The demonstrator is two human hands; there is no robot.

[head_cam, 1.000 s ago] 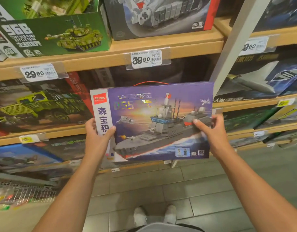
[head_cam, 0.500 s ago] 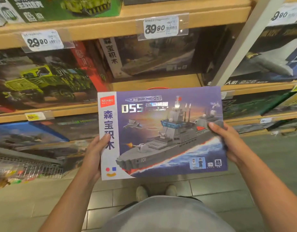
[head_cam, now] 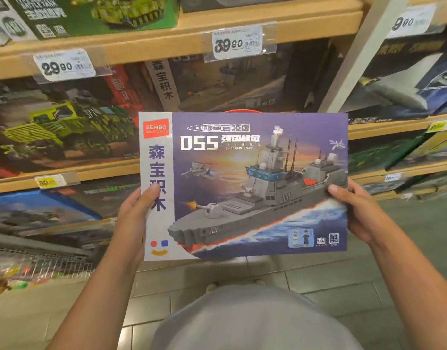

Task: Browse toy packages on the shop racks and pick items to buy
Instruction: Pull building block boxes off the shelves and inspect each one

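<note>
Purple warship box (head_cam: 242, 185) between left hand (head_cam: 134, 218) and right hand (head_cam: 361, 213), before shelves (head_cam: 141, 46).

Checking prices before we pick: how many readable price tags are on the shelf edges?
2: the 29.90 tag upper left, the 39.90 tag top centre. Other tags, right and lower, are cut off or blurred.

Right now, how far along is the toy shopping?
Done: one warship box is off the rack. In hand: left hand and right hand each keep a grip on a side edge, front facing the person. Left: deciding on it; other boxes remain on the shelves.
</note>
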